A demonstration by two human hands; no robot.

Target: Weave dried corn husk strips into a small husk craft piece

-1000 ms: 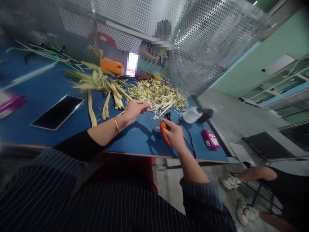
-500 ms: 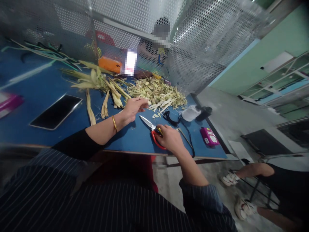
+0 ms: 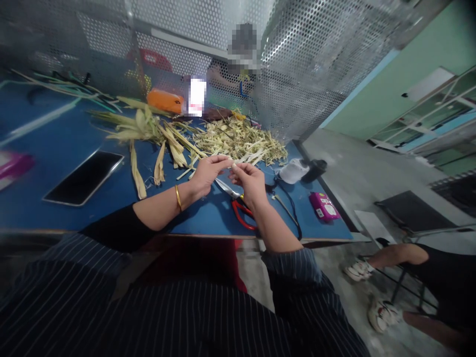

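My left hand (image 3: 208, 172) and my right hand (image 3: 252, 182) meet fingertip to fingertip over the table. Both pinch a small pale piece (image 3: 231, 165), mostly hidden by the fingers; its exact kind I cannot make out. Red-handled scissors (image 3: 243, 216) lie under my right hand, blades partly showing and pointing toward my left hand. Just beyond the fingers spreads a heap of cut pale-yellow plant scraps (image 3: 238, 141). Left of it lies a bundle of dry husk-like leaves (image 3: 143, 128), with loose twisted strips (image 3: 137, 171) nearer me.
On the blue table (image 3: 201, 218) are a black-screened phone (image 3: 85, 177), a purple packet (image 3: 324, 207), a white cup-like thing (image 3: 293, 171) and an orange pouch (image 3: 165, 100). A lit phone (image 3: 197, 94) stands before the perforated metal screen (image 3: 305, 64). Someone in black (image 3: 442, 277) sits at right.
My right hand has left the scissors on the table and moved up and left to meet my left hand at the small pale piece. The view has shifted slightly.
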